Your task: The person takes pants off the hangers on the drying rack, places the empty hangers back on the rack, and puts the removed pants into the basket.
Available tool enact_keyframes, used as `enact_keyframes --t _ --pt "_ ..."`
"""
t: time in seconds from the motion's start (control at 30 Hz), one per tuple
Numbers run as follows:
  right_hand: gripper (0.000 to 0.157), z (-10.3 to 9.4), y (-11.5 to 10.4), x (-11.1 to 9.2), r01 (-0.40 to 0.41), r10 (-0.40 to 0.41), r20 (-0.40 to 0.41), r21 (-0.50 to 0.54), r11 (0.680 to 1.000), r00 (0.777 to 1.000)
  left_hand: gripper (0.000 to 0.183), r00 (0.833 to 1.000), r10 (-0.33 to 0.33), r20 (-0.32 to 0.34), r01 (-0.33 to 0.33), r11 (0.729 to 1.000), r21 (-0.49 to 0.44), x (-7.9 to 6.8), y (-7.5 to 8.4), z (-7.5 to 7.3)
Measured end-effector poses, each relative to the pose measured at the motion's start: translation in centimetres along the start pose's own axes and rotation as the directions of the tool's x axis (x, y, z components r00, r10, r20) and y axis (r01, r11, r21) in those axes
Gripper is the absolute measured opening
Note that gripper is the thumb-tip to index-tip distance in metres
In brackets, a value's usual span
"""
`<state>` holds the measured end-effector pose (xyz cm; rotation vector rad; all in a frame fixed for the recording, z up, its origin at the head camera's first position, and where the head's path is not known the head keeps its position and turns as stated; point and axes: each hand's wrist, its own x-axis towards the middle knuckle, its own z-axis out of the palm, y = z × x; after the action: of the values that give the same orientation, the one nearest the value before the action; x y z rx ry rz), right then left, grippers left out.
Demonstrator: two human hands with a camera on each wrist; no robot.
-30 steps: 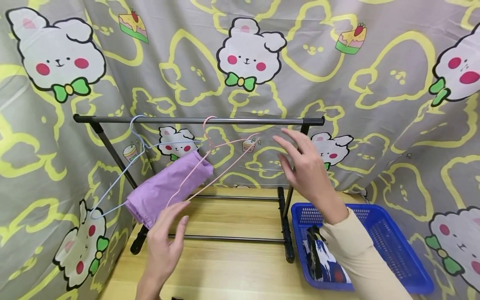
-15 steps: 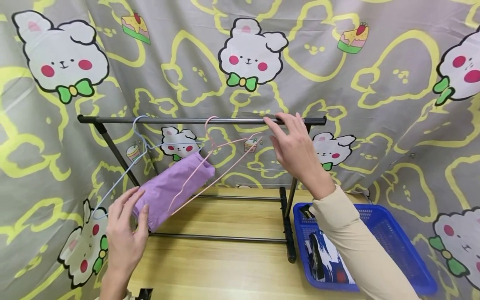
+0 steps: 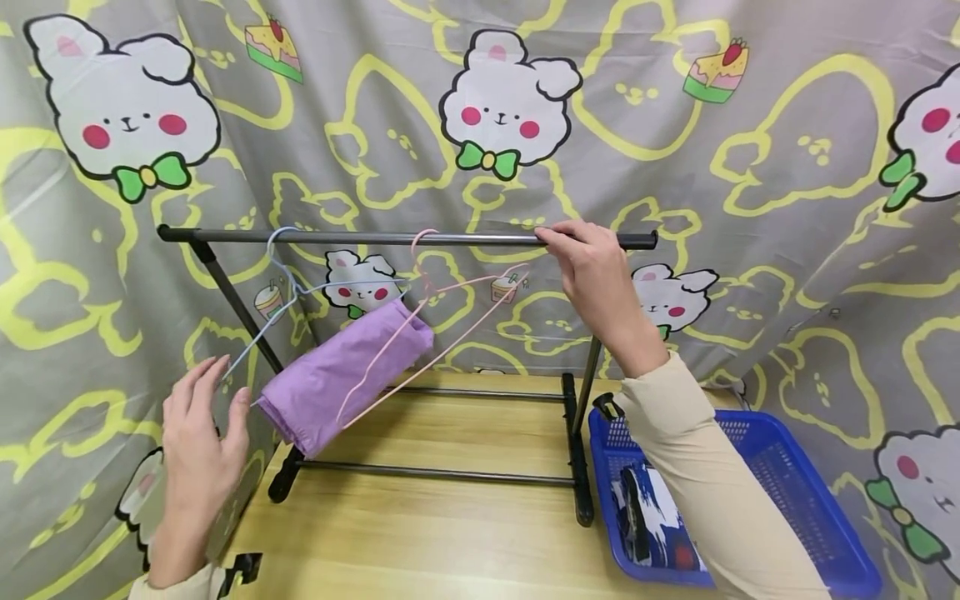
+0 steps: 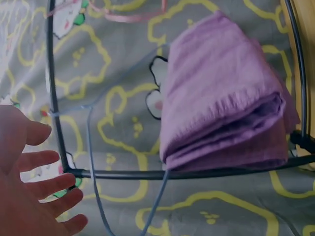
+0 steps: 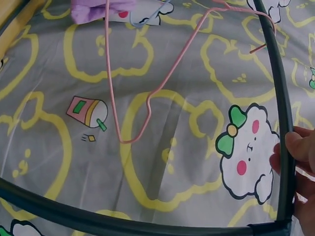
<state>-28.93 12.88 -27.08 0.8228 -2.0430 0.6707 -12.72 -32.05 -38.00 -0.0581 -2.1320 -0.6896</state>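
My right hand grips the top rail of a dark metal clothes rack near its right end. The right wrist view shows thumb and fingers on either side of that rail. My left hand is beside the left end of a blue hanger, its fingers spread with nothing between them in the left wrist view. Folded purple cloth hangs over the blue hanger's lower bar. To its right, a bare pink hanger hooks on the same rail, partly in front of the cloth.
A blue plastic basket stands on the wooden table to the right, with dark, white and blue fabric inside, partly hidden by my right sleeve. Patterned grey curtain surrounds the back and sides. The rack's lower bars cross the table.
My right hand has moved up and left from beside the rack onto the top rail. The left hand has moved left, away from the pink hanger and past the cloth to the blue hanger's end.
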Motion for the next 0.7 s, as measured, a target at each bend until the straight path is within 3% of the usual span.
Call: enact_keyframes --t 0.2,0.33,0.53,0.7 --pt "0.023 0.6 0.0 -0.3 -0.015 0.017 -0.064 0.037 0.999 0.998 0.041 0.995 -0.08 0.067 0.079 0.997 0.014 0.7 -1.7 0.4" --pt "0.023 1.2 -0.2 -0.4 -0.01 0.014 -0.109 0.035 0.999 0.994 0.036 0.993 -0.104 0.064 0.101 0.993 0.055 0.7 -2.2 0.6" --pt "0.024 1.7 -0.2 -0.8 -0.001 0.0 -0.156 -0.005 1.0 0.988 0.023 0.991 -0.108 0.074 0.104 0.993 0.062 0.5 -2.0 1.0" --pt "0.022 1.7 0.1 -1.0 0.0 -0.007 -0.181 -0.035 0.999 0.984 0.013 0.98 -0.165 0.109 0.161 0.986 0.038 0.1 -1.4 1.6"
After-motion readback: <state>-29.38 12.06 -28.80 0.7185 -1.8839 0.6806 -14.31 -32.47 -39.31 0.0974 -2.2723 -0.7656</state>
